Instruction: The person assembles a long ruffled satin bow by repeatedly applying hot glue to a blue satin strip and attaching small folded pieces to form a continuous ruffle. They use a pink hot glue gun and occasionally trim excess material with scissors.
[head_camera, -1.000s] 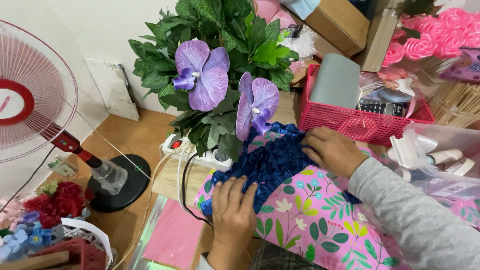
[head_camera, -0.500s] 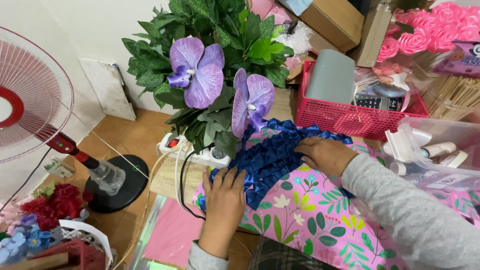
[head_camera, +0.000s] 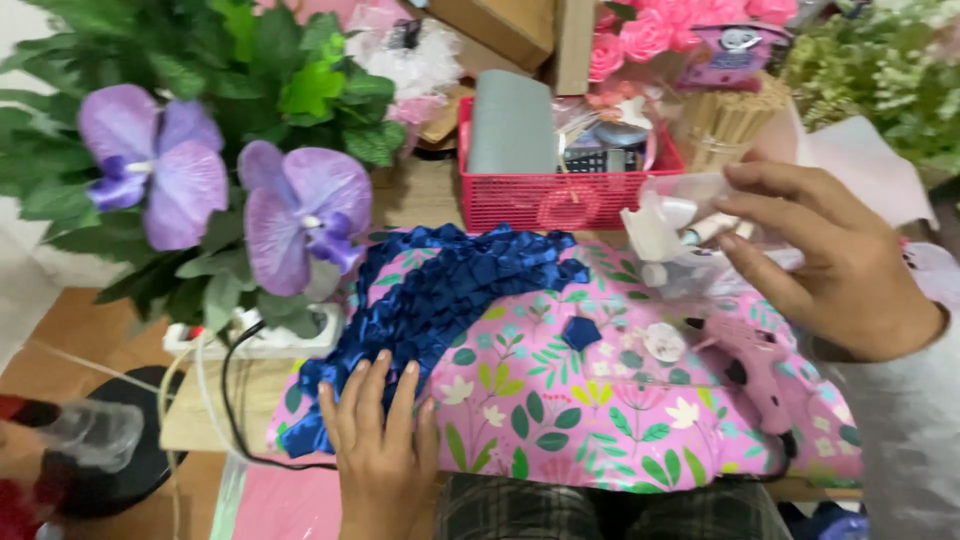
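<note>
While left hand lies flat, open on blue ribbon piece, right hand grips clear bag.

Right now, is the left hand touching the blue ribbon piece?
Touching. The head view shows the left hand lying flat, fingers spread, on the lower end of the blue ribbon piece, with no gap showing between fingers and ribbon.

A royal-blue pleated ribbon is lying on a pink cloth patterned with green leaves and white flowers; behind, a red basket and purple orchids are showing.
</note>
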